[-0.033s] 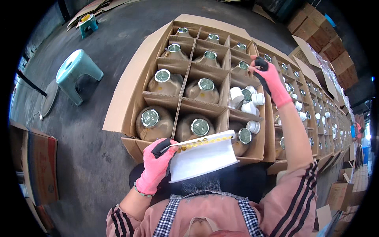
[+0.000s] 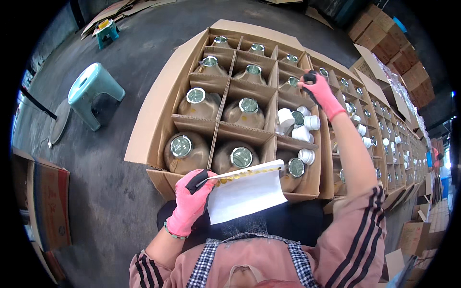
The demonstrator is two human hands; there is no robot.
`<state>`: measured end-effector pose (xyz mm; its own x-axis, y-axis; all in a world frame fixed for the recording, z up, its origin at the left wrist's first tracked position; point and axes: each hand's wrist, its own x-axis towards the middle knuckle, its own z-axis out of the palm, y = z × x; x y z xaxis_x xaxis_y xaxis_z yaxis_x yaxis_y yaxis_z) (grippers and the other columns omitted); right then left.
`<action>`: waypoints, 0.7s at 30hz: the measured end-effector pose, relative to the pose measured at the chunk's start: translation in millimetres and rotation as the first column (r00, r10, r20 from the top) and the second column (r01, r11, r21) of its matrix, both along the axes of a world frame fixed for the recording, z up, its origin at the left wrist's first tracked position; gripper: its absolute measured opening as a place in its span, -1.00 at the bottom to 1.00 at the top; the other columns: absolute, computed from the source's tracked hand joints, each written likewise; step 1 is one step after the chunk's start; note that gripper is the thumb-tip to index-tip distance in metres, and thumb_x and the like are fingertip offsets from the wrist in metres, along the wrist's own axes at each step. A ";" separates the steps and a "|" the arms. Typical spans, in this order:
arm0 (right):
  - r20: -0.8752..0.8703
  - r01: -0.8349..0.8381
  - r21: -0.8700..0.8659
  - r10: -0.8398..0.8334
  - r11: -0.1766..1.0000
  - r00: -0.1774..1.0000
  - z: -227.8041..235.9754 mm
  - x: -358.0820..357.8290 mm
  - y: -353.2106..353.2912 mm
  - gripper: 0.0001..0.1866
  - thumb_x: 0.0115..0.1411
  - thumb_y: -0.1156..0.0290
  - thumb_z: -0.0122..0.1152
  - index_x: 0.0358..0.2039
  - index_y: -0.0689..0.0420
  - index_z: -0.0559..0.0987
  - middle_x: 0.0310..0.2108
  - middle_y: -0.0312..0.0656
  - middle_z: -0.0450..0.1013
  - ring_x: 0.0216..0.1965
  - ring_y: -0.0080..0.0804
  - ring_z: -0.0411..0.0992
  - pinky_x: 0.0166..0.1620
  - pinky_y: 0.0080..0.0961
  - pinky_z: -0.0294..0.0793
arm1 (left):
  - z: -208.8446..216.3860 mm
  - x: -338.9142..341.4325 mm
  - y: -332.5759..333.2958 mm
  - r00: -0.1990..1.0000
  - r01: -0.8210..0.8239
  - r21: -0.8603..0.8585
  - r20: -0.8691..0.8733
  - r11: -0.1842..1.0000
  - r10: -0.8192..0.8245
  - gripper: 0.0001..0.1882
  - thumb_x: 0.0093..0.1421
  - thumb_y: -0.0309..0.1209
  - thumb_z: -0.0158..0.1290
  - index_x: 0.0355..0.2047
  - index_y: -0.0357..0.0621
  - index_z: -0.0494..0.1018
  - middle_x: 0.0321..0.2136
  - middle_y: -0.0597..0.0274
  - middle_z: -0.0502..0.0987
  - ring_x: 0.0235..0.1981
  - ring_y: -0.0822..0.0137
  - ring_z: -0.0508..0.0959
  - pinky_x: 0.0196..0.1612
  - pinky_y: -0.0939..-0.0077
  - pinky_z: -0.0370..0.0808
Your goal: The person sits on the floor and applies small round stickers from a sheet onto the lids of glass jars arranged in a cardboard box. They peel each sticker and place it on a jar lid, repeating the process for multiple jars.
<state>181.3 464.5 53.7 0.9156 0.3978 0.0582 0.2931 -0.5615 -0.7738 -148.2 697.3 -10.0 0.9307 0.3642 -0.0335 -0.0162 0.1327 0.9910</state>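
My left hand point(image 2: 192, 194), in a pink glove with dark fingertips, pinches the left end of a white sheet of round gold stickers point(image 2: 247, 194). The sheet's lower part hangs down over my lap. Below its left part is the front edge of a divided cardboard box point(image 2: 219, 129) of large clear glass bottles point(image 2: 249, 113). My right hand point(image 2: 321, 93), gloved alike, reaches over the box's right side. Its fingers are bent together beside the neck of a bottle point(image 2: 291, 84). Whether they hold a sticker or touch the glass I cannot tell.
White caps point(image 2: 301, 133) lie among the bottles in the right-hand cells. More boxes of bottles point(image 2: 367, 113) run off to the right. A pale blue plastic stool point(image 2: 96, 89) stands on the left, with a smaller stool point(image 2: 106, 34) beyond it. Stacked cartons point(image 2: 394, 53) fill the far right.
My right hand has shifted slightly left, closer to the bottle neck. The sticker sheet's free end has swung a little left and down, still in my left hand.
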 end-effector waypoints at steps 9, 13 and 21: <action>0.115 -0.034 -0.864 0.264 0.502 0.958 -49.2 61.7 44.6 -0.61 -0.17 0.22 0.21 -0.31 0.13 0.48 0.01 -0.10 0.17 0.05 -0.02 0.08 0.07 -0.23 0.12 | -15.3 8.1 7.7 0.998 0.013 0.203 0.053 0.979 -0.024 -0.93 -0.04 -0.64 0.00 -0.48 -0.33 0.43 -0.56 0.35 0.42 -0.52 0.58 0.37 -0.46 0.76 0.28; 0.201 0.054 -0.945 0.443 0.321 0.874 -62.6 72.9 43.4 -0.68 -0.10 0.28 0.11 -0.28 0.07 0.48 -0.04 -0.14 0.20 0.01 -0.04 0.13 0.02 -0.15 0.16 | -16.1 9.8 8.3 0.999 0.028 0.231 0.032 0.973 -0.036 -0.93 -0.04 -0.65 0.00 -0.49 -0.33 0.44 -0.56 0.35 0.42 -0.53 0.57 0.37 -0.46 0.75 0.28; 0.392 0.179 -0.887 0.489 0.426 0.779 -55.8 61.2 45.1 -0.69 -0.12 0.37 0.09 -0.27 0.03 0.48 -0.04 -0.11 0.19 0.05 -0.08 0.09 0.07 -0.20 0.09 | -15.8 10.2 11.2 0.994 0.060 0.219 0.072 0.974 -0.078 -0.94 -0.02 -0.64 -0.01 -0.49 -0.33 0.44 -0.58 0.38 0.40 -0.55 0.60 0.34 -0.50 0.77 0.26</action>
<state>242.5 509.6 -2.1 0.7498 0.6613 0.0209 0.5925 -0.6852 0.4236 -138.0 708.5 -25.8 0.9503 0.2895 0.1143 -0.0946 -0.0812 0.9922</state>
